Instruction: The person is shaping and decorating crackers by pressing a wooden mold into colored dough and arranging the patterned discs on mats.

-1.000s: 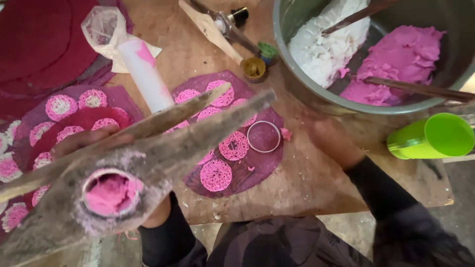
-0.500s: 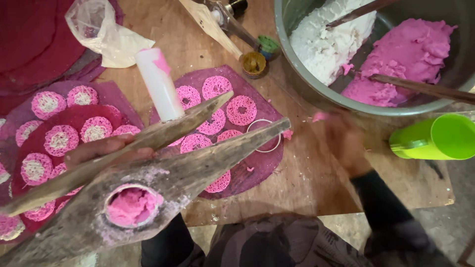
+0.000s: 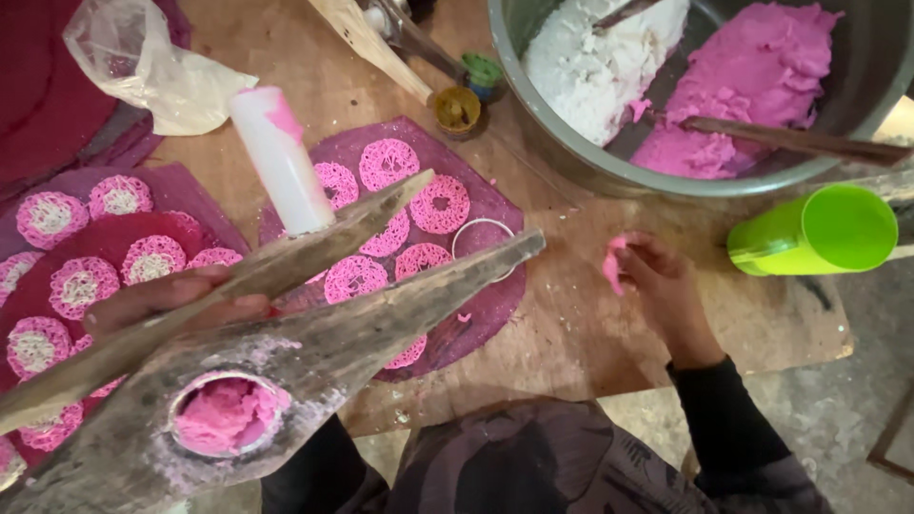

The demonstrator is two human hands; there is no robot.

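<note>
Fingers of the right hand (image 3: pixel 662 286) are pinching a small lump of pink dough (image 3: pixel 614 262) just above the wooden desk (image 3: pixel 581 333). Left hand (image 3: pixel 171 300) is lying half hidden under the wooden press (image 3: pixel 257 381), so whether its fingers are gripping cannot be told. That press is holding pink dough in its round hole (image 3: pixel 227 416) (seemingly loaded). Many pink-and-white lacy discs (image 3: pixel 386 164) are already sitting on purple sheets (image 3: pixel 476 314), beside a white cylinder (image 3: pixel 282 160) and a metal ring (image 3: pixel 481 238). Plenty of white and pink dough is waiting in the steel basin (image 3: pixel 571 162), so work appears well underway, not finished. A green cup (image 3: pixel 819 233) is lying nearby.
</note>
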